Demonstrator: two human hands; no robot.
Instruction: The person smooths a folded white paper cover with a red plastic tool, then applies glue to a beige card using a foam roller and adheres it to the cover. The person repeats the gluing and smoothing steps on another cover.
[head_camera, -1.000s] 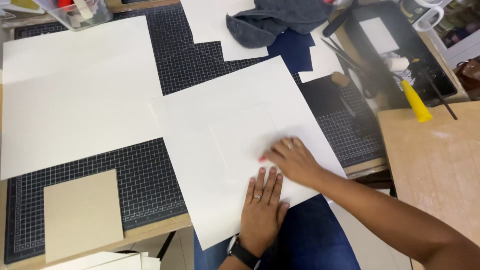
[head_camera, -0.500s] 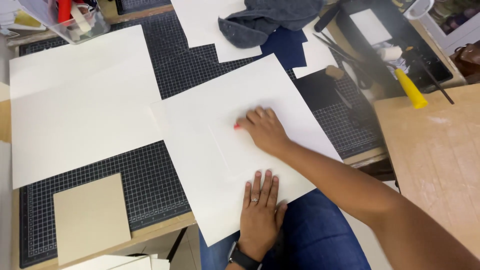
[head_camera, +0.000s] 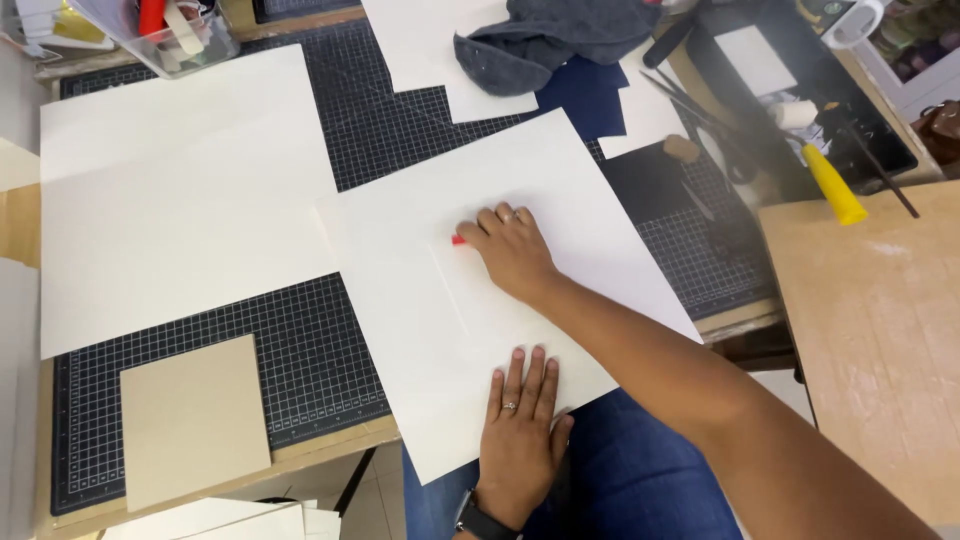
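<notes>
1. Sliding up and leftward since the earlier frames, the right hand (head_camera: 512, 250) is pressing a small red tool (head_camera: 458, 240) across the cream sheet (head_camera: 560, 180), fingers curled around it.
2. Lying flat and open, the left hand (head_camera: 520, 430) is pinning the sheet's near edge on the cutting mat (head_camera: 330, 340).
3. Creasing appears to be progressing across the sheet.

Cream paper sheet (head_camera: 540, 190), plain, under both hands. Small red tool (head_camera: 458, 240) at the right hand's (head_camera: 512, 250) fingertips. Cutting mat (head_camera: 320, 350): black with a fine pale grid. Second sheet (head_camera: 170, 200): off-white. Board piece (head_camera: 192, 420): beige. Cloth (head_camera: 560, 40): dark grey. Navy paper (head_camera: 590, 95). Yellow handle (head_camera: 835, 185). Jeans (head_camera: 640, 480): blue. Side table (head_camera: 880, 330): light wood.
</notes>
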